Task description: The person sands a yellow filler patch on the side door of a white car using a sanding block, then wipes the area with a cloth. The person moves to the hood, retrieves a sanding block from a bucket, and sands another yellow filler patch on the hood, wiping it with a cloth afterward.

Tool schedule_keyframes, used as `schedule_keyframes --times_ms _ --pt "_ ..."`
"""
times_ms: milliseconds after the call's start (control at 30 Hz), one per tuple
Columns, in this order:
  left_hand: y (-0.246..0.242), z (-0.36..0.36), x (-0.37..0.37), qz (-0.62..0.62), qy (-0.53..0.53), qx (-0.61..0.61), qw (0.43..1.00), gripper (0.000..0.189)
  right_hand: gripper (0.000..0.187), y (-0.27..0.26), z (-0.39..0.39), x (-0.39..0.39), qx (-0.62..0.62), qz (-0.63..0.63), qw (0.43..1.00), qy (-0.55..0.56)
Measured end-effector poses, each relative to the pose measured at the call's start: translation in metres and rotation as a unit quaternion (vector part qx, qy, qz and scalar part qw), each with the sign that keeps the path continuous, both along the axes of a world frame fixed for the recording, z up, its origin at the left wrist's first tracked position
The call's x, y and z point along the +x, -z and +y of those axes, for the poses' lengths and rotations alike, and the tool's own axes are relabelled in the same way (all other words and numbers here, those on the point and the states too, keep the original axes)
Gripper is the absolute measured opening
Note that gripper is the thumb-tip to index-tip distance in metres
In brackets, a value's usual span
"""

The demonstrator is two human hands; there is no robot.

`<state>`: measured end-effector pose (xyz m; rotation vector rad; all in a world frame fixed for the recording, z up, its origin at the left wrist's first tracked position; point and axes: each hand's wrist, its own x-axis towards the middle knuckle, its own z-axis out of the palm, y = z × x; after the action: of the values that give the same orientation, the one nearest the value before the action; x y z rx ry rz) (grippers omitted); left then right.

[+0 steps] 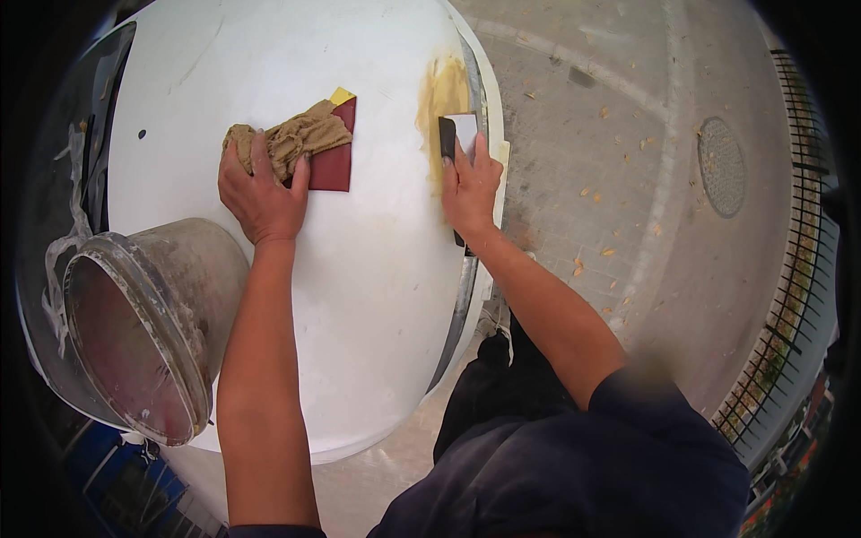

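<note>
My left hand (pixel 264 188) grips a crumpled brown cloth (pixel 296 138) on a white car hood (pixel 370 289). Partly under the cloth lies a dark red sheet (pixel 334 169), probably sandpaper, with a yellow piece (pixel 342 96) showing at its far corner. At the hood's rim, my right hand (pixel 471 185) presses a flat black block (pixel 446 134) with a pale sheet (pixel 464 126) against it. Fingers spread over the block hide part of it. Block and hand overlap a smeared yellow-tan filler patch (pixel 445 87).
A stained plastic bucket (pixel 195 269) lies tipped beside my left forearm, its mouth facing me. Behind it are the dark windshield (pixel 101 134) and clear plastic film (pixel 57 269). Right of the car, paved ground (pixel 572 222) holds fallen leaves, a round manhole cover (pixel 722 167) and a metal fence (pixel 794 269).
</note>
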<state>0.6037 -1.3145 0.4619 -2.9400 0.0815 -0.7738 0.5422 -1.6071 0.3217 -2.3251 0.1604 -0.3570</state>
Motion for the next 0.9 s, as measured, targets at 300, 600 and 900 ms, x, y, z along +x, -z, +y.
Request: schedule_keyframes --times_ms 300,600,900 --pt "0.001 0.000 0.000 -0.001 -0.002 -0.003 1.000 0.077 0.045 -0.005 -0.010 0.025 0.030 0.028 0.998 0.042" --pt "0.000 0.000 0.000 0.000 0.000 0.000 1.000 0.077 0.051 -0.006 0.009 -0.057 -0.001 0.019 1.000 -0.013" --pt "-0.001 -0.003 -0.001 0.004 -0.006 -0.007 1.000 0.078 0.042 0.003 -0.007 0.005 -0.019 -0.040 0.999 0.028"
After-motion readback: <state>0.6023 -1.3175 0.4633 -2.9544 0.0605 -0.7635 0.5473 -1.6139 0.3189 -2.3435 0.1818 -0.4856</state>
